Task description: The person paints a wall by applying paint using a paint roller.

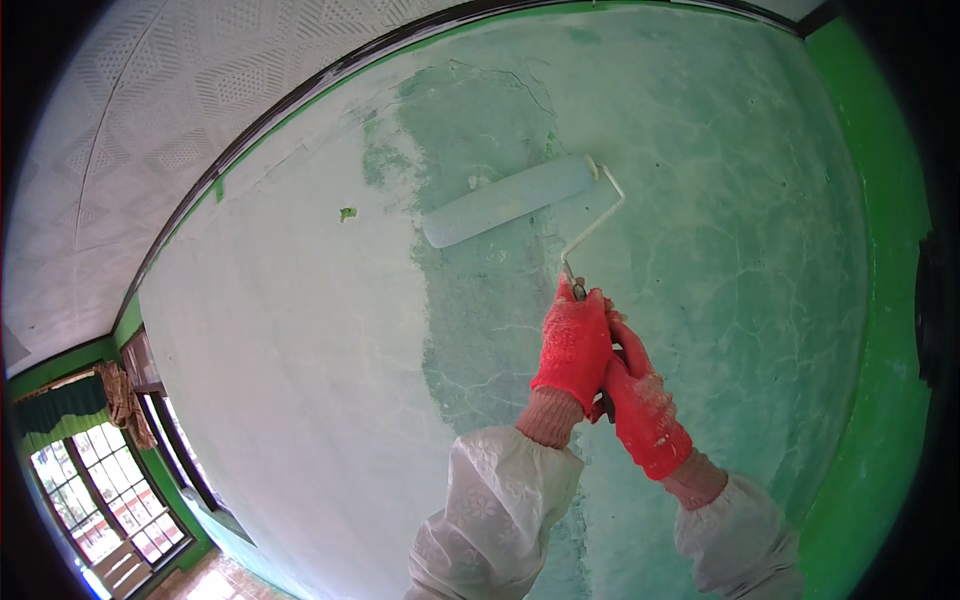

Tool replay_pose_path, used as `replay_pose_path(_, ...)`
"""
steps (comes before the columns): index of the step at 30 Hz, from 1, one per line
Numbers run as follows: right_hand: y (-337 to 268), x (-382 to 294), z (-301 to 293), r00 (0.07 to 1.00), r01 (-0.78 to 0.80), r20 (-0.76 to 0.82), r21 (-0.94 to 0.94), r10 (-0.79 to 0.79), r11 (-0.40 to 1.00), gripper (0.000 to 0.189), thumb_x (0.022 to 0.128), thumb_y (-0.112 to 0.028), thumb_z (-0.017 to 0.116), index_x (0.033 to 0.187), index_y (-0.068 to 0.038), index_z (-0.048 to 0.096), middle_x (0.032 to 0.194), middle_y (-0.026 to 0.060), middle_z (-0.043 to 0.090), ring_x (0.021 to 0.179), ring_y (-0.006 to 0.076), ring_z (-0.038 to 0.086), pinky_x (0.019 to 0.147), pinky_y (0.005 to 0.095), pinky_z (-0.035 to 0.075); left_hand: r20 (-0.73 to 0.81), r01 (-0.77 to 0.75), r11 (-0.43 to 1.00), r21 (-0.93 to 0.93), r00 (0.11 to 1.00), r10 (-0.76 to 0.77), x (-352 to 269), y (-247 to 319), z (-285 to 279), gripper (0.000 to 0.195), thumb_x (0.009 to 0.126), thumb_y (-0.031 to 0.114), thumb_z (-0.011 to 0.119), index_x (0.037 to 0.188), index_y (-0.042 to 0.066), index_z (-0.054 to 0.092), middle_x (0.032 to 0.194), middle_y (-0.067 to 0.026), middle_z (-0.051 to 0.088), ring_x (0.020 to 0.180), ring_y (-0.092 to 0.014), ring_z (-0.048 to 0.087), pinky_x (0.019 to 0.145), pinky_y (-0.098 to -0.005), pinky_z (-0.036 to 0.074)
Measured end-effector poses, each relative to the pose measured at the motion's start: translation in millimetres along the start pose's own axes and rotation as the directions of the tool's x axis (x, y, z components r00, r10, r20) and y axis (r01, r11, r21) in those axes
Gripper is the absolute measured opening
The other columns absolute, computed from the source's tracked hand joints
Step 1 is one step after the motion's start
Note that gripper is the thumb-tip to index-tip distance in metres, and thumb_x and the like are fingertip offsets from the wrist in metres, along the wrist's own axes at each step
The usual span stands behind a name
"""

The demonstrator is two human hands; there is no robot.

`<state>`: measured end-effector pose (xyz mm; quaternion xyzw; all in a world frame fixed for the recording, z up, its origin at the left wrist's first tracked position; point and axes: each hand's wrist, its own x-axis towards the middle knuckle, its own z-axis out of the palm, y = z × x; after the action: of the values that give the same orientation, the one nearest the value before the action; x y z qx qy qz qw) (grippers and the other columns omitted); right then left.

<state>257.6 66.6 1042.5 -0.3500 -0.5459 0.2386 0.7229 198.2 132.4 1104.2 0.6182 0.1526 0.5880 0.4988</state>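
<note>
A paint roller with a long pale sleeve (510, 201) lies slanted against or just off the wall (495, 322); the contact itself cannot be made out. Its bent wire frame (596, 221) runs down to the handle. My left hand (574, 341), in a red coated glove, grips the handle's upper end. Lower and to the right, my right hand (645, 409), gloved alike, is closed around the handle's dark lower part. Most of the handle is hidden by the gloves. Whitish paint covers the wall on the left, while a darker green patch shows behind the roller.
Dark trim (315, 82) borders the patterned white ceiling (232, 75). A bright green wall (889, 217) adjoins on the right, with a dark object (926, 307) at its edge. Barred windows (105, 487) and a curtain (60, 409) are at lower left. A small chipped spot (347, 214) marks the painted area.
</note>
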Motion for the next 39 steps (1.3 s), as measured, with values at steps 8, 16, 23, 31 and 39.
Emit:
replay_pose_path(8, 20, -17, -49, 0.998, -0.037, 0.051, 0.199, 0.027, 0.979, 0.044, 0.095, -0.018, 0.05, 0.136, -0.007, 0.041, 0.117, 0.0129, 0.056, 0.089, 0.0184, 0.063, 0.071, 0.0287, 0.055, -0.063, 0.043, 0.994, 0.101, 0.997, -0.036, 37, 43, 16, 0.037, 0.092, 0.036, 0.054, 0.11, 0.004, 0.053, 0.073, -0.0008, 0.044, 0.054, -0.009, 0.042, 0.044, -0.026, 0.039)
replay_pose_path(16, 40, 9, -47, 0.93, -0.334, 0.248, 0.269, 0.271, 0.903, 0.035, 0.093, -0.038, 0.051, 0.102, -0.004, 0.05, 0.076, 0.0087, 0.061, 0.055, 0.0182, 0.061, 0.048, 0.0321, 0.051, -0.071, 0.2, 0.905, 0.375, 0.98, -0.187, 17, -24, 30, 0.039, 0.09, 0.043, 0.056, 0.101, 0.006, 0.06, 0.062, 0.0024, 0.042, 0.046, -0.008, 0.042, 0.042, -0.0252, 0.037)
replay_pose_path(23, 5, 61, -22, 0.946, -0.297, 0.238, 0.363, 0.22, 0.883, 0.036, 0.091, -0.047, 0.047, 0.1, -0.012, 0.047, 0.055, 0.0011, 0.047, 0.041, 0.0145, 0.05, 0.037, 0.0316, 0.041, 0.145, 0.079, 0.997, 0.017, 0.986, -0.08, 59, 16, 29, 0.04, 0.09, 0.043, 0.058, 0.104, 0.005, 0.059, 0.063, 0.0031, 0.041, 0.047, -0.007, 0.041, 0.041, -0.0235, 0.034)
replay_pose_path(31, 8, 65, -16, 0.972, -0.212, 0.117, 0.041, 0.206, 0.977, 0.044, 0.094, -0.047, 0.04, 0.112, -0.007, 0.043, 0.051, 0.002, 0.048, 0.036, 0.013, 0.049, 0.034, 0.0269, 0.038, 0.18, 0.069, 0.995, 0.074, 0.98, -0.081, 67, 11, 21, 0.041, 0.089, 0.044, 0.059, 0.103, 0.005, 0.058, 0.064, 0.0037, 0.041, 0.047, -0.007, 0.04, 0.039, -0.0234, 0.031)
replay_pose_path(39, 135, 5, -53, 0.974, 0.216, 0.139, -0.342, -0.178, 0.914, 0.037, 0.093, -0.03, 0.047, 0.123, -0.009, 0.041, 0.072, 0.0054, 0.051, 0.038, 0.0139, 0.048, 0.034, 0.0298, 0.04, 0.138, 0.21, 0.971, 0.11, 0.965, -0.224, 8, -58, 20, 0.04, 0.09, 0.044, 0.058, 0.103, 0.006, 0.058, 0.062, 0.0037, 0.042, 0.047, -0.006, 0.04, 0.039, -0.0224, 0.032)
